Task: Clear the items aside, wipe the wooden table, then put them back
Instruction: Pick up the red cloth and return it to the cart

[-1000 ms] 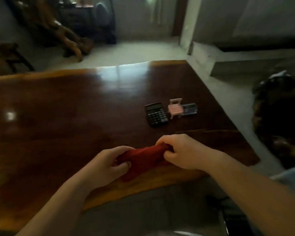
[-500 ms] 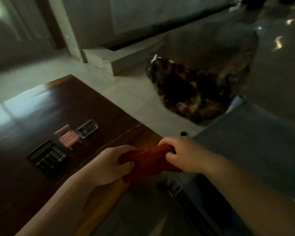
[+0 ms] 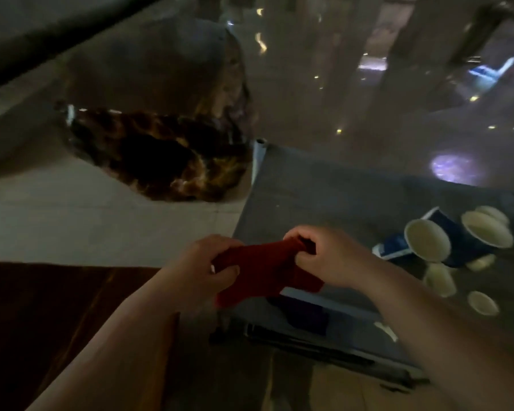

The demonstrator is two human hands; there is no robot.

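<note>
A folded red cloth (image 3: 264, 269) hangs in the air between my two hands. My left hand (image 3: 201, 268) grips its left end and my right hand (image 3: 330, 256) grips its right end with curled fingers. The cloth is over the near left edge of a grey side table (image 3: 324, 197). Only a dark corner of the wooden table (image 3: 42, 307) shows at the lower left. The calculator, the small pink chair and the card are out of view.
On the grey table's right part stand dark blue paper cups (image 3: 428, 240) and several small pale cups (image 3: 482, 302). A dark mottled boulder-like object (image 3: 161, 155) sits on the pale floor (image 3: 86, 226) beyond the wooden table.
My view has swung far to the right, from the wooden table to the grey side table. Both hands kept hold of the red cloth and carried it over that table's edge.
</note>
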